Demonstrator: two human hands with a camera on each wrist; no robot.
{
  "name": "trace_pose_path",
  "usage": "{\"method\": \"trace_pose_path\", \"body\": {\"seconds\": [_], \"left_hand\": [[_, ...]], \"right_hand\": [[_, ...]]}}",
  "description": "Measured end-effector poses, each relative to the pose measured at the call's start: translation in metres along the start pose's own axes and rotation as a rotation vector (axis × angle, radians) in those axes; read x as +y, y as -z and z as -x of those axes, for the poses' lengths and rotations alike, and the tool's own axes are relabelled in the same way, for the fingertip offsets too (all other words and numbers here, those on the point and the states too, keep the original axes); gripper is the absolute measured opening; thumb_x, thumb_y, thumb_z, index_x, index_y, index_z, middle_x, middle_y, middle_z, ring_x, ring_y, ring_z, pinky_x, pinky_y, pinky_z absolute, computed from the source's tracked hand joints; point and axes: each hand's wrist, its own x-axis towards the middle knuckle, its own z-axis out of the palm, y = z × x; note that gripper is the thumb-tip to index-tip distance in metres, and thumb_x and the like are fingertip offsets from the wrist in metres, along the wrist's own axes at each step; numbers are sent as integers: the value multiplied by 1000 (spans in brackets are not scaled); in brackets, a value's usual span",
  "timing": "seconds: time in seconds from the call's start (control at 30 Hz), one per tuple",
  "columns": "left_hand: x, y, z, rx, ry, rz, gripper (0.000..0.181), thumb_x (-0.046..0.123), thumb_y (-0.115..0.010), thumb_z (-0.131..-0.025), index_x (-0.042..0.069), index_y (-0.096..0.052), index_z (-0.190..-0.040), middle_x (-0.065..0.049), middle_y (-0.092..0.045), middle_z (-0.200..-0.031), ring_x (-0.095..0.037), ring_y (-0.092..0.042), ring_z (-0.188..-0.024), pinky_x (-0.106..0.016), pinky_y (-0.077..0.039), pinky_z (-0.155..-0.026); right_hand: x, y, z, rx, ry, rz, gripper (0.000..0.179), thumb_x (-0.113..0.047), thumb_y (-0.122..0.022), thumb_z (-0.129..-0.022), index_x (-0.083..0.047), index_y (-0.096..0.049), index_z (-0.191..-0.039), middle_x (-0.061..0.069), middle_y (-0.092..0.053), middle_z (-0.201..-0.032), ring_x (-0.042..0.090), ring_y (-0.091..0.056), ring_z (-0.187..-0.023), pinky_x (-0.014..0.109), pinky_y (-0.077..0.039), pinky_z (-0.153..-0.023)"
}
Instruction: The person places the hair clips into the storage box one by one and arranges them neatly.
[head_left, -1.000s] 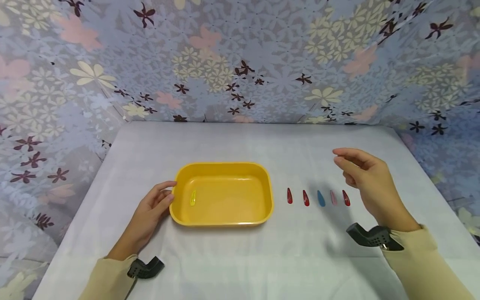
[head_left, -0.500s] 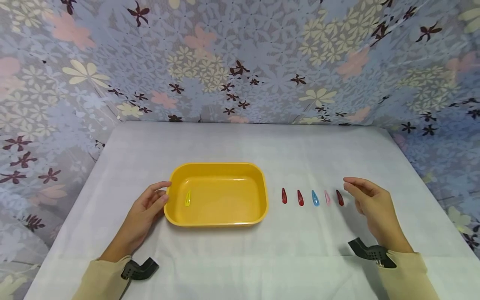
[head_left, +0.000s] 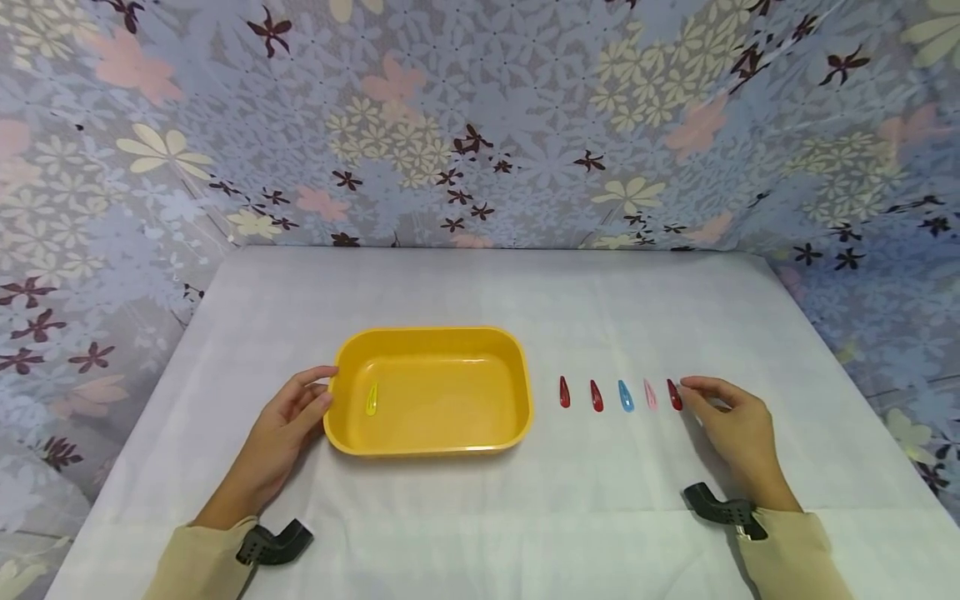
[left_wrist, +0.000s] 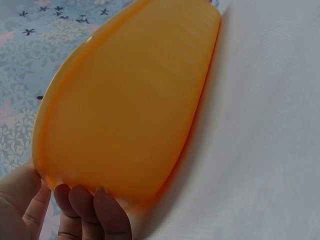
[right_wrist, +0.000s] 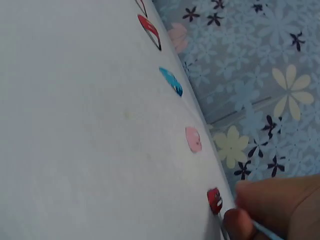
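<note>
My left hand touches the left end of the yellow tray, fingertips at its rim and outer wall. In the left wrist view, several fingertips rest against the tray's outer side. Inside the tray, toward its left, lies a yellow-green snap hair clip. My right hand is low over the table, thumb and forefinger beside the rightmost dark red hair clip. In the right wrist view, the fingertips are right at this red clip, which lies on the cloth.
Left of that clip, in a row on the white cloth, lie a pink clip, a blue clip and two red clips, one nearer and one by the tray. A floral curtain hangs behind the table.
My right hand has come down and toward the front, ending beside the rightmost red clip. My left hand stays at the tray. The whole head view has shifted slightly.
</note>
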Motion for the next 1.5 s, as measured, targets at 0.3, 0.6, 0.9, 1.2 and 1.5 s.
{"method": "trace_pose_path", "body": {"seconds": [0.3, 0.6, 0.9, 1.2, 1.5], "left_hand": [[-1, 1, 0, -7, 5, 2, 46, 29, -61, -105, 13, -49, -146, -10, -55, -118, -13, -58, -97, -19, -53, -87], [1, 2, 1, -2, 4, 5, 45, 27, -60, -105, 12, -49, -146, -9, -54, -116, -13, -57, -95, -18, -53, -85], [1, 3, 0, -5, 12, -1, 46, 29, -61, -105, 13, -49, -146, -10, -53, -117, -14, -57, -97, -19, -53, -86], [-2, 4, 3, 9, 13, 17, 44, 28, -61, -105, 13, -50, -145, -9, -55, -116, -14, -57, -96, -19, -53, -86], [1, 3, 0, -4, 10, 5, 45, 29, -60, -105, 11, -50, -145, -10, -53, -115, -14, -56, -96, -21, -53, -85]], "right_hand": [[0, -7, 2, 109, 224, 102, 25, -27, -79, -92, -10, -78, -110, 5, -70, -93, 4, -56, -62, 21, -39, -54], [-4, -14, 1, 124, 237, 158, 25, -23, -79, -92, -8, -78, -111, 12, -73, -93, 11, -59, -72, 17, -39, -62], [-4, -15, 3, 147, 261, 170, 20, -20, -75, -95, -10, -79, -111, 11, -75, -93, 8, -57, -76, 18, -40, -63], [-6, -11, -1, 82, 212, 147, 26, -30, -71, -97, -12, -78, -115, 13, -76, -102, 16, -64, -87, 21, -41, -66], [-2, -9, 2, 47, 130, 155, 33, -40, -68, -98, -14, -78, -117, 11, -75, -105, 18, -62, -97, 25, -40, -71]]}}
